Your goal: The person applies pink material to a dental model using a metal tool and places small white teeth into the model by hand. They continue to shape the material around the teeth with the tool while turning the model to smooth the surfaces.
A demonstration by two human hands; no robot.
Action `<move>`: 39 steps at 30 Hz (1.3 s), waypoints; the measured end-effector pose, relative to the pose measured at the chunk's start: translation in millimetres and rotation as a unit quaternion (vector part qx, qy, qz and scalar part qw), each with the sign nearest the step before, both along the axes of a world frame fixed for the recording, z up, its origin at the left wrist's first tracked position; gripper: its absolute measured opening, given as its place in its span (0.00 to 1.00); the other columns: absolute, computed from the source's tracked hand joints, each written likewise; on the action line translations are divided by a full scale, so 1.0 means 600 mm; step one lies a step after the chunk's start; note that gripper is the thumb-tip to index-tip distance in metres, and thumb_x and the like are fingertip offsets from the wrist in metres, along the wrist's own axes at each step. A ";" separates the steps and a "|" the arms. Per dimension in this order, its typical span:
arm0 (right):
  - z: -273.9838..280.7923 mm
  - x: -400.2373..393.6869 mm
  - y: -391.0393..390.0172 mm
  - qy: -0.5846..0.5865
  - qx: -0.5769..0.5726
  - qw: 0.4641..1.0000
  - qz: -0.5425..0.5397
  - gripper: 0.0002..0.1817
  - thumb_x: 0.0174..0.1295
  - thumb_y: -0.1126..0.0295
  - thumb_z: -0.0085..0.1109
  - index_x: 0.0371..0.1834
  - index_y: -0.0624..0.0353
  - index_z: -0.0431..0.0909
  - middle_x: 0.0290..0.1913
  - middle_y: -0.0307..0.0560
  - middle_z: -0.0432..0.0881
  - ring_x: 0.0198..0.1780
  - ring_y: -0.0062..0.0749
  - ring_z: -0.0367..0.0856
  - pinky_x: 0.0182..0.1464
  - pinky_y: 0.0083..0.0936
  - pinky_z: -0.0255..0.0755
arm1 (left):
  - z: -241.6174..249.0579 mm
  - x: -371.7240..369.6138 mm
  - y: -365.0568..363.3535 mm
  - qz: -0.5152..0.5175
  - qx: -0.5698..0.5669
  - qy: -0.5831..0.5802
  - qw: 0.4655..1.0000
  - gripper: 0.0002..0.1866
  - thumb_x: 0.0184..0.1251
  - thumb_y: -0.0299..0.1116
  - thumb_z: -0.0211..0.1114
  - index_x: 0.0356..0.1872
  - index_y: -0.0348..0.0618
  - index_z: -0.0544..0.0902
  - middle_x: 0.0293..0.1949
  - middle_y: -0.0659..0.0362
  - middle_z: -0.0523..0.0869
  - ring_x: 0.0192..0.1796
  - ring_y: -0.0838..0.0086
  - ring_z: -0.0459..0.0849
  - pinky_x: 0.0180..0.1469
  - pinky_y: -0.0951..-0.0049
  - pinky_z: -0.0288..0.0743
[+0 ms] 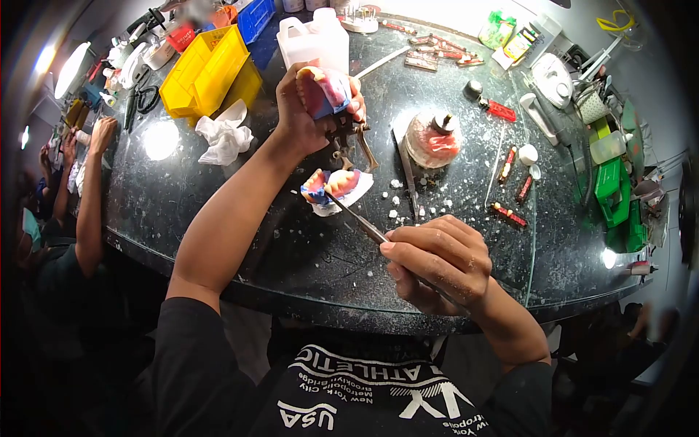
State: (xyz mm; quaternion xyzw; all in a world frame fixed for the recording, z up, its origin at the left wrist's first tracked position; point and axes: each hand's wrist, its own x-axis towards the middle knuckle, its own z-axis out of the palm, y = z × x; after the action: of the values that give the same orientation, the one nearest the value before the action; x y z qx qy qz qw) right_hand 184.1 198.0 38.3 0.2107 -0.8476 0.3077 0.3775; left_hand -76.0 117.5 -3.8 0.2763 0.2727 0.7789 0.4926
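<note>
My left hand point(302, 120) is closed around a dental model point(322, 91) with pink wax and a blue base, raised above the dark table. Metal articulator parts point(355, 142) hang beneath that hand. Below them, a second dental model point(338, 188) in pink, blue and white rests near the table's front. My right hand point(440, 262) grips a thin metal tool point(364, 226), whose tip meets the lower model or lies just over it. To the right of the models, a knife-like tool point(406, 171) lies beside a round glass burner point(433, 138).
Yellow bins point(204, 73), crumpled tissue point(224, 135) and a white jug point(313, 44) stand at the back left. White crumbs and red wax sticks point(508, 215) lie on the right, with green trays point(611, 182) beyond. Other people's arms point(91, 197) reach in at the left.
</note>
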 end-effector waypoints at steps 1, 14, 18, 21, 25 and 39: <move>0.000 0.000 0.000 0.000 0.000 1.000 0.001 0.14 0.47 0.81 0.65 0.39 0.62 0.80 0.32 0.45 0.82 0.28 0.29 0.81 0.28 0.20 0.71 | 0.001 0.001 0.000 0.003 -0.004 0.001 1.000 0.31 0.65 0.59 0.47 0.35 0.34 0.77 0.23 0.54 0.78 0.30 0.62 0.79 0.41 0.66 0.73; 0.008 0.001 0.005 -0.026 -0.002 1.000 0.003 0.14 0.46 0.81 0.64 0.38 0.61 0.80 0.32 0.44 0.82 0.28 0.28 0.81 0.29 0.22 0.72 | 0.007 0.004 0.000 0.021 -0.004 -0.001 1.000 0.30 0.66 0.57 0.47 0.36 0.33 0.77 0.23 0.53 0.78 0.30 0.61 0.78 0.40 0.65 0.74; 0.015 0.007 0.015 -0.053 -0.059 0.997 -0.002 0.12 0.48 0.81 0.64 0.38 0.62 0.81 0.31 0.46 0.83 0.28 0.27 0.82 0.28 0.21 0.73 | 0.002 0.000 0.000 0.008 -0.003 0.000 1.000 0.31 0.66 0.57 0.47 0.39 0.32 0.76 0.24 0.53 0.78 0.30 0.62 0.79 0.40 0.65 0.74; 0.014 0.007 0.049 0.010 -0.136 0.989 -0.062 0.08 0.53 0.81 0.60 0.38 0.64 0.82 0.31 0.48 0.84 0.29 0.26 0.82 0.28 0.22 0.76 | 0.000 0.000 -0.001 0.007 -0.006 -0.005 1.000 0.31 0.66 0.57 0.48 0.41 0.31 0.76 0.24 0.54 0.77 0.30 0.62 0.79 0.40 0.65 0.74; 0.020 0.020 0.092 -0.027 -0.280 0.919 -0.277 0.08 0.60 0.79 0.56 0.40 0.67 0.81 0.35 0.47 0.84 0.31 0.21 0.80 0.32 0.16 0.73 | 0.014 0.007 -0.001 0.023 -0.040 -0.030 0.998 0.29 0.58 0.56 0.48 0.29 0.33 0.79 0.24 0.50 0.79 0.29 0.60 0.80 0.37 0.63 0.76; 0.001 -0.003 0.001 -0.032 -0.070 0.997 0.014 0.13 0.49 0.81 0.63 0.39 0.60 0.81 0.32 0.45 0.82 0.25 0.28 0.79 0.25 0.22 0.70 | 0.003 0.002 -0.002 0.012 -0.022 -0.009 1.000 0.31 0.64 0.60 0.47 0.34 0.35 0.77 0.23 0.53 0.78 0.30 0.63 0.79 0.40 0.67 0.73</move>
State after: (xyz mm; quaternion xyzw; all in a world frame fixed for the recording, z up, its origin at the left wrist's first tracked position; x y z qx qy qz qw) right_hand 182.2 198.5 38.9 0.1855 -0.8327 0.3781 0.3596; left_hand -75.0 116.2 -2.1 0.2552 0.2882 0.7812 0.4915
